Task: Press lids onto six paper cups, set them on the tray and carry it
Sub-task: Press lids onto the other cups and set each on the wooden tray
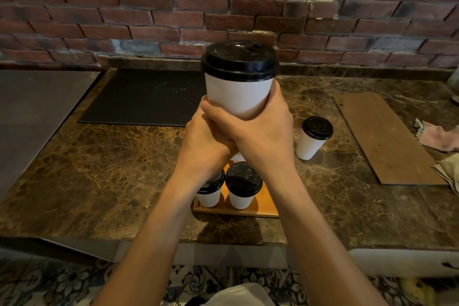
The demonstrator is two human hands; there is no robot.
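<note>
**Capped cup held high above the tray**

The white paper cup (238,92), closed with a black plastic lid (239,59), is in the air and upright. It sits above the far end of the orange wooden tray (263,208). Both hands share the grip. The left hand (203,141) and right hand (263,131) wrap together round the cup's lower half and clamp it, which leaves the rim free and probably steadies the cup for setting down. The lid looks seated all round.

A second lidded cup (242,189) and a third lidded cup (210,191) stand side by side at the tray's near end, likely to leave the far end for the rest. A sliver of white behind the hands may be another cup. A lone lidded cup (313,139) stands on the brown marble tabletop (111,169), right of the tray and near a flat brown board (387,139).
</note>
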